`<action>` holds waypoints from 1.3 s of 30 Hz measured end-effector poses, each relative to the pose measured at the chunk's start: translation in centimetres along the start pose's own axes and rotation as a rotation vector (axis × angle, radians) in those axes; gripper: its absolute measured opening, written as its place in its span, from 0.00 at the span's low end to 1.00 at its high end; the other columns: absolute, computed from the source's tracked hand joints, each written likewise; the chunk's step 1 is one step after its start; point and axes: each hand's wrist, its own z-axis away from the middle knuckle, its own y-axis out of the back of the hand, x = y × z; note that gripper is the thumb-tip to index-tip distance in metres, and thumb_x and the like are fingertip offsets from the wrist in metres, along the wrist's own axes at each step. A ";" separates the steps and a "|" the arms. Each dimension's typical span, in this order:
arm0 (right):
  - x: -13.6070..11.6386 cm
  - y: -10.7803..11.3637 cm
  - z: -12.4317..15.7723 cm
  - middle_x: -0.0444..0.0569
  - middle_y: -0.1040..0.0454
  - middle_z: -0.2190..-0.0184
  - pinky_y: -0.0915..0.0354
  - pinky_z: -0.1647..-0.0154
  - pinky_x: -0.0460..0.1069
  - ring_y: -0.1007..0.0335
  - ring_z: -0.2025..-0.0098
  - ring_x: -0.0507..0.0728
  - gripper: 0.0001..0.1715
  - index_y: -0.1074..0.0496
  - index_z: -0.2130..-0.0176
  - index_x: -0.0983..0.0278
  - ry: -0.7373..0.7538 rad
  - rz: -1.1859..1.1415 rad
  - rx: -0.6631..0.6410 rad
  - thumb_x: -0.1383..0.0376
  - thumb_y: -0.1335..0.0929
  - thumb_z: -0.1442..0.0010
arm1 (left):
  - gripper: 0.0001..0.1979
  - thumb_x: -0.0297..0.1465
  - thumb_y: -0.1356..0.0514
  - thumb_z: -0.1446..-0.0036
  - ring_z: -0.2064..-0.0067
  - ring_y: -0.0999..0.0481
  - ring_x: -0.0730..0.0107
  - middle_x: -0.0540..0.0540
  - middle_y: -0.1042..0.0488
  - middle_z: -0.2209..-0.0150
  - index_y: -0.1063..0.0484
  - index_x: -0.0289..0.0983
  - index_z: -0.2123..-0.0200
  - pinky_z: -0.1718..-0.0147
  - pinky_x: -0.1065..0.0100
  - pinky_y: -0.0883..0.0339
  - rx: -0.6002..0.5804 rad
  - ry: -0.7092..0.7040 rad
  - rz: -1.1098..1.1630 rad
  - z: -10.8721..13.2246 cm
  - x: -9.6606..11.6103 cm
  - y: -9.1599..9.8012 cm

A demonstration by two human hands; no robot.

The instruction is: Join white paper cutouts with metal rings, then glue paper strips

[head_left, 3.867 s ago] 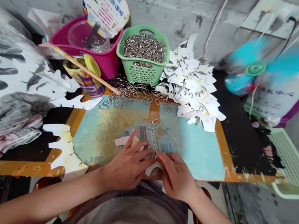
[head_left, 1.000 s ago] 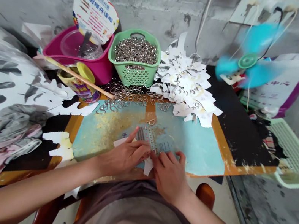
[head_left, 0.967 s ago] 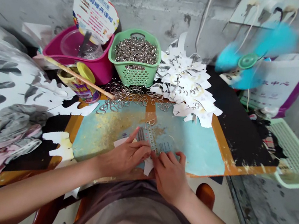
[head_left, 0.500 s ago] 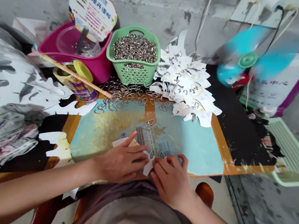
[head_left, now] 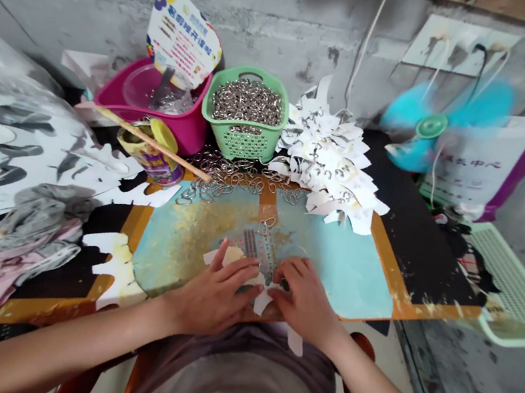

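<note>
My left hand [head_left: 218, 290] lies flat with fingers spread, pressing a white cut-out paper piece [head_left: 231, 257] onto the blue mat [head_left: 352, 266] near the table's front edge. Beside it my right hand [head_left: 303, 295] has its fingers curled down on the same paper, at a metal ring; what its fingertips grip is too small to make out. A short row of metal rings [head_left: 265, 241] on a printed card runs away from my fingers.
A green basket [head_left: 247, 112] full of metal rings stands at the back, loose rings [head_left: 226, 173] in front of it. White paper cut-outs [head_left: 332, 161] are heaped to its right. A pink tub [head_left: 157, 103], a glue jar [head_left: 155, 154] with a stick, a spinning blue fan [head_left: 430, 128], cloth [head_left: 7, 233] at left.
Both hands have stayed together on the paper piece and shifted it slightly. The head view has tilted, so the table sits a little lower in the frame.
</note>
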 end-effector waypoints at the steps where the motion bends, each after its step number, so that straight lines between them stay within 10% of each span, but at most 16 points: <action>1: -0.1 0.0 -0.1 0.48 0.28 0.65 0.38 0.57 0.52 0.34 0.59 0.59 0.06 0.31 0.66 0.62 -0.024 -0.044 -0.026 0.73 0.31 0.43 | 0.17 0.31 0.39 0.44 0.38 0.36 0.50 0.39 0.28 0.49 0.25 0.41 0.51 0.33 0.37 0.75 0.012 0.008 0.042 0.0 0.0 0.3; 6: -0.7 0.8 0.2 0.41 0.28 0.71 0.40 0.66 0.46 0.32 0.67 0.53 0.07 0.33 0.65 0.61 -0.158 -0.336 -0.077 0.72 0.33 0.42 | 0.14 0.32 0.41 0.40 0.42 0.33 0.54 0.39 0.31 0.49 0.27 0.40 0.50 0.34 0.37 0.62 0.116 0.219 0.235 -1.5 -0.6 2.8; 10: -1.8 2.2 0.2 0.41 0.27 0.69 0.41 0.69 0.45 0.32 0.66 0.53 0.15 0.34 0.56 0.58 -0.164 -0.530 -0.103 0.70 0.31 0.43 | 0.11 0.38 0.39 0.39 0.35 0.42 0.44 0.37 0.36 0.42 0.23 0.41 0.55 0.37 0.32 0.60 -0.098 0.183 0.338 -4.2 -1.7 4.5; 15: -2.6 2.8 0.4 0.38 0.29 0.74 0.41 0.70 0.44 0.36 0.72 0.49 0.22 0.31 0.54 0.58 -0.195 -1.012 -0.128 0.66 0.24 0.47 | 0.10 0.37 0.37 0.40 0.34 0.45 0.53 0.40 0.29 0.50 0.22 0.38 0.71 0.41 0.55 0.39 -0.208 0.098 0.823 -6.0 -2.2 5.9; 22: -2.5 -0.5 1.1 0.36 0.33 0.78 0.41 0.75 0.42 0.37 0.76 0.48 0.29 0.27 0.54 0.59 -0.245 -1.607 -0.136 0.62 0.19 0.56 | 0.21 0.49 0.38 0.43 0.38 0.40 0.51 0.41 0.23 0.64 0.24 0.38 0.77 0.38 0.52 0.46 -0.116 0.237 1.213 -4.5 -0.3 5.1; 27: -1.0 0.2 1.1 0.42 0.27 0.71 0.36 0.72 0.45 0.32 0.75 0.50 0.33 0.28 0.56 0.62 -0.299 -1.485 -0.245 0.52 0.19 0.57 | 0.21 0.47 0.39 0.40 0.35 0.43 0.49 0.40 0.24 0.66 0.24 0.38 0.77 0.40 0.53 0.43 -0.083 0.334 1.127 -3.6 -1.0 4.5; 33: -0.9 0.8 1.2 0.38 0.42 0.80 0.54 0.77 0.44 0.50 0.79 0.46 0.25 0.33 0.74 0.66 -0.388 -1.230 0.004 0.49 0.27 0.42 | 0.21 0.51 0.38 0.44 0.42 0.35 0.52 0.37 0.34 0.44 0.22 0.38 0.60 0.53 0.63 0.33 0.134 0.468 1.032 -2.8 -2.0 4.2; 37: -1.2 0.5 1.4 0.40 0.39 0.78 0.52 0.75 0.44 0.48 0.76 0.48 0.23 0.29 0.72 0.66 -0.423 -1.207 0.082 0.49 0.28 0.42 | 0.24 0.54 0.45 0.40 0.65 0.30 0.64 0.45 0.29 0.68 0.26 0.39 0.64 0.64 0.66 0.35 0.643 0.578 0.887 -0.4 1.1 4.7; 39: -1.3 0.3 1.5 0.41 0.36 0.77 0.50 0.73 0.45 0.45 0.75 0.49 0.22 0.27 0.70 0.66 -0.419 -1.140 0.113 0.49 0.28 0.41 | 0.21 0.47 0.45 0.36 0.74 0.37 0.72 0.50 0.34 0.78 0.30 0.38 0.74 0.73 0.70 0.42 0.423 0.675 0.923 0.6 4.1 4.4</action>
